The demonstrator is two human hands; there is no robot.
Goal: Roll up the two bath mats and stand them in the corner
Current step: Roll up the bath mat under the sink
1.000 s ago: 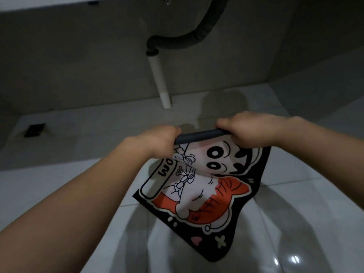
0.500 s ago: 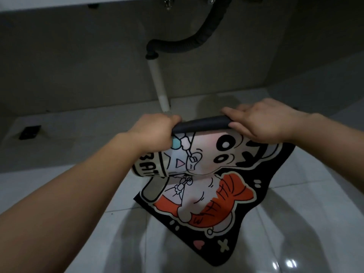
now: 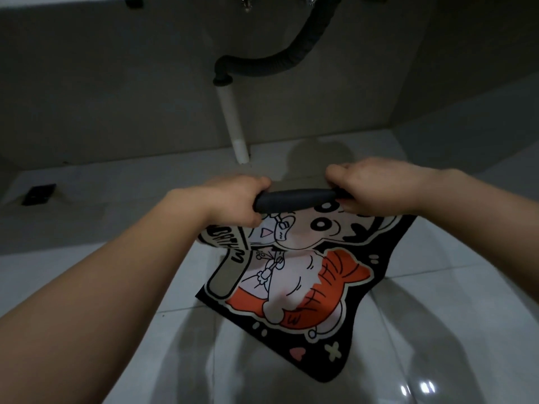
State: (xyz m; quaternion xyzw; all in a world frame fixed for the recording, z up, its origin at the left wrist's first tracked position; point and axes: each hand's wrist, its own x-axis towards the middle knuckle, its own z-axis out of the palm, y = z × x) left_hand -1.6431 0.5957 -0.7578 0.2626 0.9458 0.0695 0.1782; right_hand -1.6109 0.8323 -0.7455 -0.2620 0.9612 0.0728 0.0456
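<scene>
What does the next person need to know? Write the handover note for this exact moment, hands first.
Left hand: closed on the left end of the rolled part of the black cartoon-printed bath mat.
Right hand: closed on the right end of the same roll.
Mat: its dark rubbery roll is held up off the glossy pale tiled floor; the unrolled part hangs down, print facing the camera, below the white drain pipe.
Done: only the top edge is rolled.
Left: finish this roll and stand it in the corner. The second mat is out of view; roll and stand it too.
</scene>
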